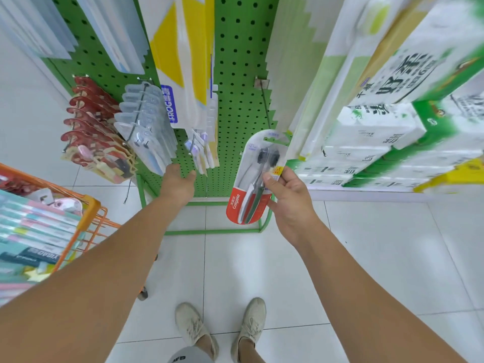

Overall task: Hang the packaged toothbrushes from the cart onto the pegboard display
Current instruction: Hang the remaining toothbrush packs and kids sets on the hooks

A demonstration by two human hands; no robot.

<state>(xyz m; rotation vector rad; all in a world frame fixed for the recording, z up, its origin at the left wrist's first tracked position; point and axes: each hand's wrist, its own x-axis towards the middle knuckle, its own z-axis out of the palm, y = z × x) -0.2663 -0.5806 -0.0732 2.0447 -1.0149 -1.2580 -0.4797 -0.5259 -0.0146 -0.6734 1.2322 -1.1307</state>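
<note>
Red-and-clear Colgate toothbrush pack (252, 179), pinched in the right hand (289, 203), is held up before the green pegboard (235, 74). The left hand (178, 183), fingers relaxed and holding nothing, reaches toward hanging packs (146, 124). White floor tiles (366, 258) lie below; an orange cart (86, 218) stands at left.

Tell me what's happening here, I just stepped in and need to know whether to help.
A person is stocking a green pegboard in a shop. The right hand holds a red toothbrush pack up near a bare hook; the pack is not yet hung. The left hand reaches, fingers relaxed, toward packs already hanging on the board. An orange cart with more packs stands at the left.
</note>
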